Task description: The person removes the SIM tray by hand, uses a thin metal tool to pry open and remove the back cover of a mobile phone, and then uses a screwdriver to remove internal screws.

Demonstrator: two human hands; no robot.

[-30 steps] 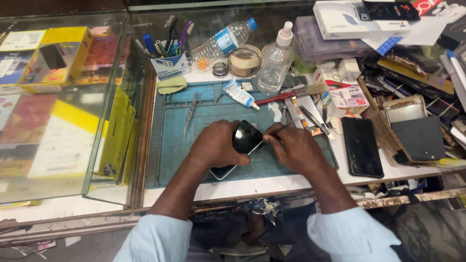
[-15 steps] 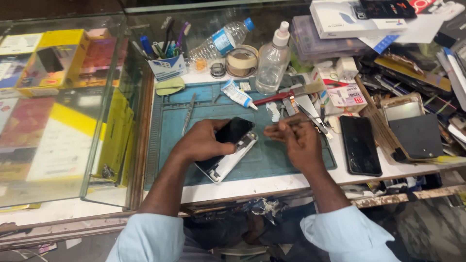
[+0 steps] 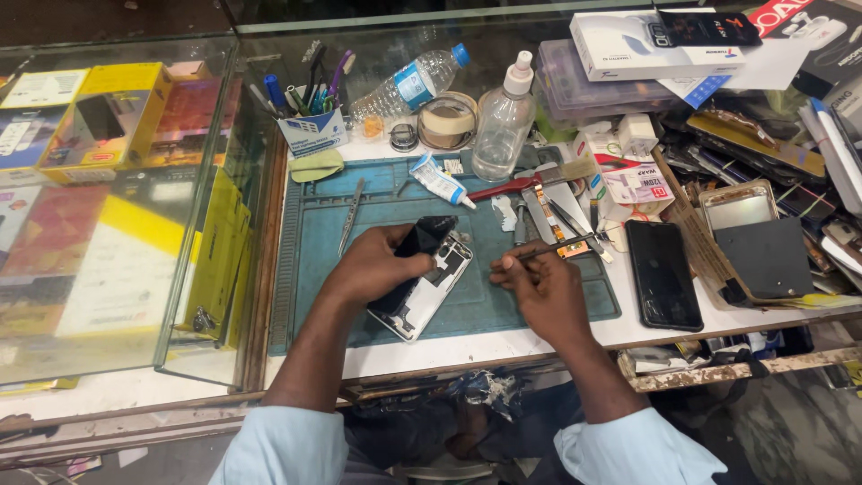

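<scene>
The opened smartphone [image 3: 420, 295], its glossy black panel lifted, lies on the teal ribbed work mat [image 3: 314, 260]. I see my left hand [image 3: 373, 267] clamping it and my right hand [image 3: 539, 287] pinching thin metal tweezers [image 3: 561, 247] just right of it.

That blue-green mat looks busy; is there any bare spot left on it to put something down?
Yes. The mat is bare along its left side, between the lone metal tool and the left hand on the opened phone. A smaller patch lies behind the right hand near the black phone. The back edge, by the spray bottle, is crowded.
</scene>
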